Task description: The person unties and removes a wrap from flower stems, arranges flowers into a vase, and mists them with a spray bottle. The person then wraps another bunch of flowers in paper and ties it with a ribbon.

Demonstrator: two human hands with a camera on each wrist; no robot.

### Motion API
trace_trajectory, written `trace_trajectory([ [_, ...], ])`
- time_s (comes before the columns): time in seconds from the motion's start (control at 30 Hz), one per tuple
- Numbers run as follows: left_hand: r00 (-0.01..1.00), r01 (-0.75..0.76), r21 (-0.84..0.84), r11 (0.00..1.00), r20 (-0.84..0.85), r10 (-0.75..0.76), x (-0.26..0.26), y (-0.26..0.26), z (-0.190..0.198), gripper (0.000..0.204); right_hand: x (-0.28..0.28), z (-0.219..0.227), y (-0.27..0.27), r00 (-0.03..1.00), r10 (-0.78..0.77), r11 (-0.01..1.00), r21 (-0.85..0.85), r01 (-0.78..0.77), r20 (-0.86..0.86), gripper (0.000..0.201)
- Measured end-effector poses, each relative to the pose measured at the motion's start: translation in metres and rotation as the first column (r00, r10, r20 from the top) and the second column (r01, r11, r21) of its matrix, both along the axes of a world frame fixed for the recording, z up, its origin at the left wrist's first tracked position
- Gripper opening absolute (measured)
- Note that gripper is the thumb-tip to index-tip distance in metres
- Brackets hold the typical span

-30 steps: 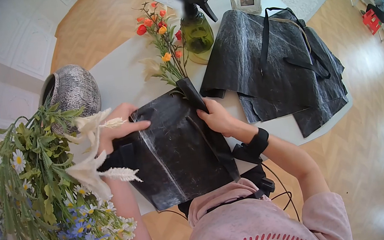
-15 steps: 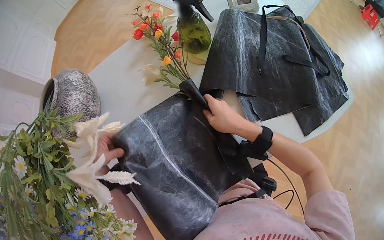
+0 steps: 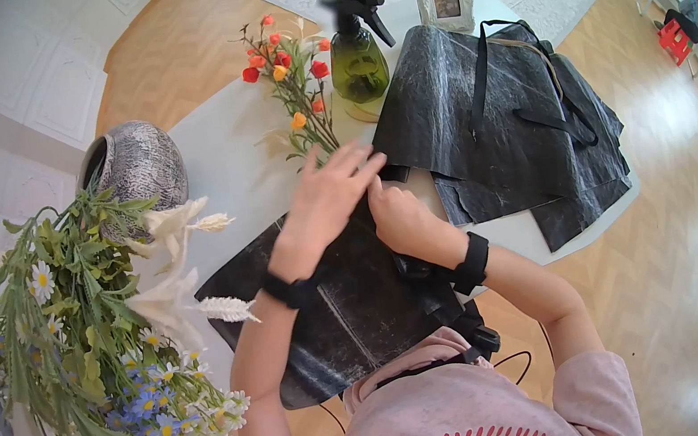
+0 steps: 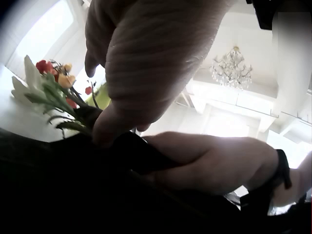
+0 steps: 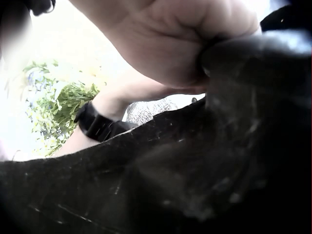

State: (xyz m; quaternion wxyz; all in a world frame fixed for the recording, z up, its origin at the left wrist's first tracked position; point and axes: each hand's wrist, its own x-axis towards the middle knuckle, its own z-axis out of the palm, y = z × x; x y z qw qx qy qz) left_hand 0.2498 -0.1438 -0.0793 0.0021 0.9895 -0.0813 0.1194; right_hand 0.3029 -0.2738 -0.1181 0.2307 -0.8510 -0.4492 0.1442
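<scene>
A sheet of black wrapping paper, creased and scuffed, lies over the near table edge against the person's front. Red, orange and yellow flowers stick out of its rolled far edge, beside a pale lily seen in the left wrist view. My right hand grips the rolled edge, with its fingers curled round the black paper. Just left of it, my left hand reaches over the roll's top with fingers stretched out, its thumb on the paper near the stems. The hands overlap the rolled part in the head view.
A green spray bottle stands behind the flowers, near a framed picture. More black sheets with a black ribbon lie to the right. At left are a grey textured vase on its side and blue and white flowers.
My left hand has left the paper's left edge and moved right, up to the roll beside my right hand. The sheet's loose side has dropped flatter. My right hand keeps its grip.
</scene>
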Motion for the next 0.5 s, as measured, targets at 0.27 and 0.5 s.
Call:
trace_trajectory([
  [0.27,0.988,0.121,0.243,0.962,-0.118,-0.095,0.026,0.004,-0.028,0.03,0.016,-0.014,-0.011,0.99,0.117,0.986,0.127,-0.107,-0.073,0.035],
  [0.5,0.964,0.175,0.267,0.948,0.148,-0.22,0.016,0.023,-0.027,0.024,0.017,-0.01,-0.034,0.533,0.243,0.966,0.253,-0.055,-0.811,0.039],
])
